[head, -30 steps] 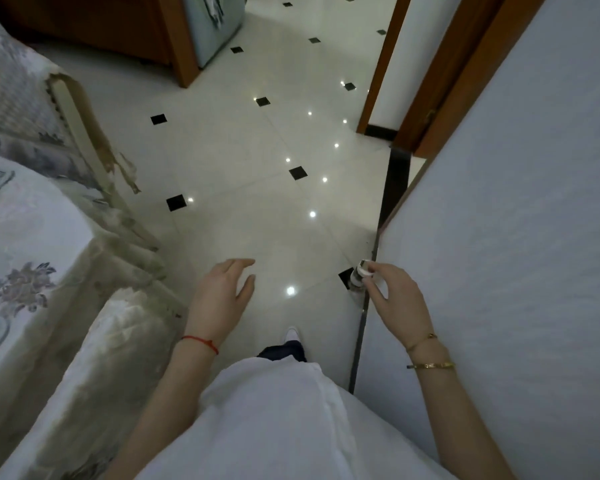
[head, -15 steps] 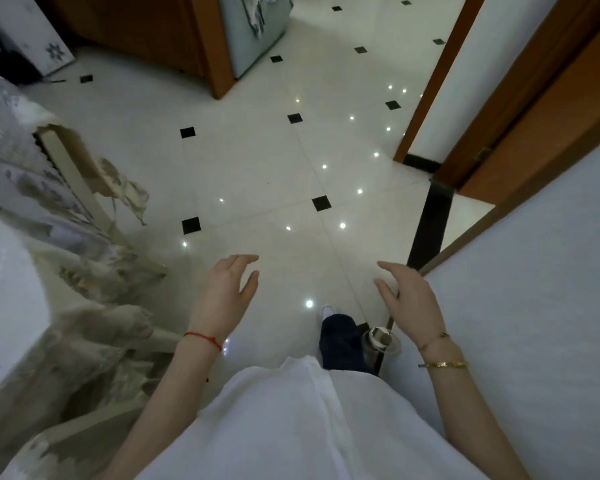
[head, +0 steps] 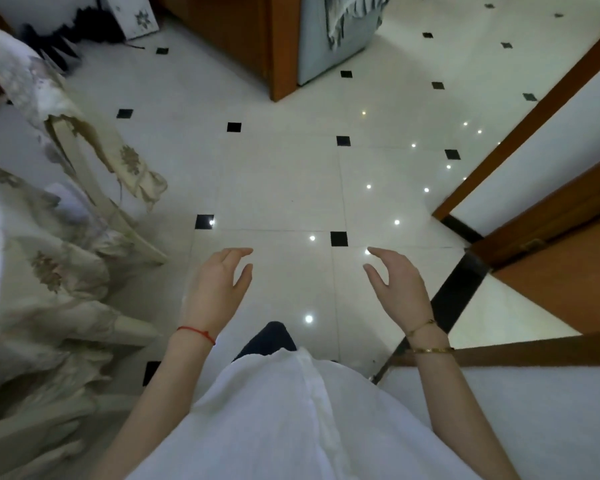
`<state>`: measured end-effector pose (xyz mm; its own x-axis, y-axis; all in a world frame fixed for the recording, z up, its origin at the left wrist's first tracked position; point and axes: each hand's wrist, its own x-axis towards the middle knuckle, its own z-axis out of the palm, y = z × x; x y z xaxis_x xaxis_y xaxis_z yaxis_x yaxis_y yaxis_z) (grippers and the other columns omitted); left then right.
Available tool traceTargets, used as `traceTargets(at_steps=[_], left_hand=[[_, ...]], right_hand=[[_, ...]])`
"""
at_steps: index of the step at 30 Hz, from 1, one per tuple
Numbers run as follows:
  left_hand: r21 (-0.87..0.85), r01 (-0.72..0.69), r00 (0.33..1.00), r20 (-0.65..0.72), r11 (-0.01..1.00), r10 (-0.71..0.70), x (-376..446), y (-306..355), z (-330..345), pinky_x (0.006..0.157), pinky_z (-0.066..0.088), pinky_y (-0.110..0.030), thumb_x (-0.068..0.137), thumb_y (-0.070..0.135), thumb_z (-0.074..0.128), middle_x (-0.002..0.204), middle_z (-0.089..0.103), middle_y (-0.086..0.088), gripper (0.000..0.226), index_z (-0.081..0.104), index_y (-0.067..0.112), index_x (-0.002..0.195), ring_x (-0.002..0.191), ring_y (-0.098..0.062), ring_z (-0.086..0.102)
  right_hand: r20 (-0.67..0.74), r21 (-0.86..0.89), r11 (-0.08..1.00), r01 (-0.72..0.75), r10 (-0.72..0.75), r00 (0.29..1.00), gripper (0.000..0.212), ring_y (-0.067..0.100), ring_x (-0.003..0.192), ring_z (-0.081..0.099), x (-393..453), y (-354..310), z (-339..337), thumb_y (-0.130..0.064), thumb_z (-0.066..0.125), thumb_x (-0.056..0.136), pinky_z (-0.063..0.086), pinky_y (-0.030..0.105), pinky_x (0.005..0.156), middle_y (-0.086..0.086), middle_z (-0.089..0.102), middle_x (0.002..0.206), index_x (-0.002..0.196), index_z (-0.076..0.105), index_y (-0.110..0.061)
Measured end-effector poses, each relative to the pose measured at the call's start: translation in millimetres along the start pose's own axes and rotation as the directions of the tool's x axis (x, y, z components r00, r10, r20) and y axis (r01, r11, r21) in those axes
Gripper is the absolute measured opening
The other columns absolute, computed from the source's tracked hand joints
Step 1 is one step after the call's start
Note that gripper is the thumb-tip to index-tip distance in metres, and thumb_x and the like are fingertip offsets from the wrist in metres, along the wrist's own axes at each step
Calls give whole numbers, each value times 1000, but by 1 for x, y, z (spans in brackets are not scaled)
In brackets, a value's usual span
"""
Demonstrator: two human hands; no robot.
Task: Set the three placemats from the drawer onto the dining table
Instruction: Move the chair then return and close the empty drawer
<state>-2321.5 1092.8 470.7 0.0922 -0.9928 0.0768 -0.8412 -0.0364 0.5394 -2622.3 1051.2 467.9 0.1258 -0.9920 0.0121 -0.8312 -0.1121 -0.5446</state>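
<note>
A person in a white top (head: 291,420) stands over a pale tiled floor (head: 278,181) set with small black diamond insets, both bare hands held out in front at about waist height. The left hand (head: 219,289), with a red string (head: 196,332) round its wrist, hangs over the tiles with fingers loosely curved and the thumb apart from them, its grip spread and holding nothing. The right hand (head: 397,282), above two gold bracelets (head: 426,339), mirrors it: fingers relaxed and slightly bent, thumb apart, grip spread and touching nothing. The two hands are well apart, palms turned partly toward each other.

At the left edge, chairs draped in cream fabric covers with a floral print (head: 59,271) crowd the frame, one chair back (head: 32,84) tilting toward the open floor. A wooden cabinet (head: 253,39) stands at the top centre, with a pale grey-blue appliance (head: 333,36) just beside it and a cloth hanging down its front. To the right, wooden door frames (head: 534,112) and a brown door (head: 561,271) border a dark threshold strip (head: 461,285), and a white wall surface (head: 551,427) fills the lower right corner. One dark trouser leg (head: 271,341) shows below the hem of the top.

Neither the placemats, the drawer nor the dining tabletop can be made out in this view.
</note>
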Motion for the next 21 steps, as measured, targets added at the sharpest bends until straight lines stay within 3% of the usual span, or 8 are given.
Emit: traceTargets(at_steps=[11, 15, 21], left_hand=[[18, 170, 985, -32, 985, -169, 91, -25, 16, 90, 46, -29, 95, 22, 54, 121, 63, -5, 31, 59, 14, 124, 107, -22, 60], [3, 215, 974, -69, 977, -214, 161, -44, 16, 90, 44, -29, 94, 19, 55, 120, 64, -7, 30, 61, 11, 123, 108, -25, 60], [6, 261, 952, -165, 965, -256, 291, -76, -18, 83, 40, -22, 93, 16, 56, 113, 65, -8, 30, 61, 9, 122, 100, -24, 61]], right_hand=[[145, 2, 999, 53, -52, 988, 38, 15, 122, 49, 125, 14, 26, -29, 53, 96, 25, 13, 97, 0, 58, 129, 131, 54, -16], [172, -4, 995, 96, -94, 981, 36, 14, 115, 52, 212, 6, 40, -29, 54, 95, 26, 9, 91, 1, 62, 123, 129, 56, -17], [166, -7, 980, 198, -194, 967, 36, 19, 122, 50, 376, -41, 53, -28, 55, 95, 29, 18, 99, 2, 60, 127, 130, 55, -16]])
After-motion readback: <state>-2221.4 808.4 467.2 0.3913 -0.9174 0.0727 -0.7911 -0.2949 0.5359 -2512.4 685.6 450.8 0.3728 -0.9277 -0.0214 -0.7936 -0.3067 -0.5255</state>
